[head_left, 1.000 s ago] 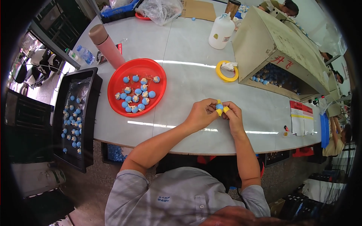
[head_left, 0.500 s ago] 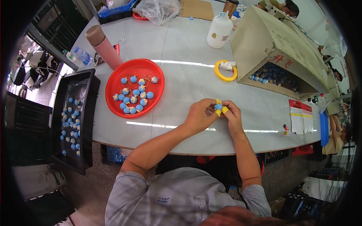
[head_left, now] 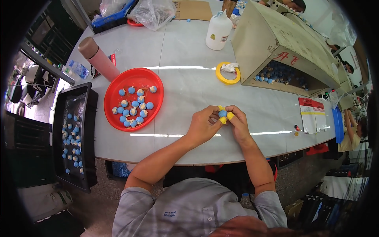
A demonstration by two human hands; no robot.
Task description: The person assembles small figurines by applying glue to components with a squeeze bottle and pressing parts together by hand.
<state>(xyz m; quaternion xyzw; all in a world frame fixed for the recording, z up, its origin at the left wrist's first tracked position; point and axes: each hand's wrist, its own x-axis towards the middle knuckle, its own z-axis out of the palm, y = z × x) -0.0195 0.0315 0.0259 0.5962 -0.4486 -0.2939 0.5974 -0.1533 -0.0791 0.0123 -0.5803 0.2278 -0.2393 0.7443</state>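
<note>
My left hand [head_left: 204, 124] and my right hand [head_left: 239, 124] meet above the grey table, right of centre. Between their fingertips they pinch a small blue ball [head_left: 222, 113], both hands closed on it. Yellow coverings wrap several of the fingertips. To the left, a red round tray [head_left: 160, 104] holds several blue balls with cream-coloured bits on them. More balls of that kind lie in a long black tray [head_left: 94, 138] at the table's left end.
A pink flask [head_left: 103, 65] stands behind the red tray. Farther back are a white bottle [head_left: 218, 33] and a yellow tape roll [head_left: 227, 81] with crumpled white paper. A beige metal box [head_left: 272, 47] with blue balls inside stands right. Red-and-white papers [head_left: 312, 114] lie at right.
The view has shifted a little, so the table things sit farther left in it. My fingers have moved slightly around the ball, and more of its blue surface shows.
</note>
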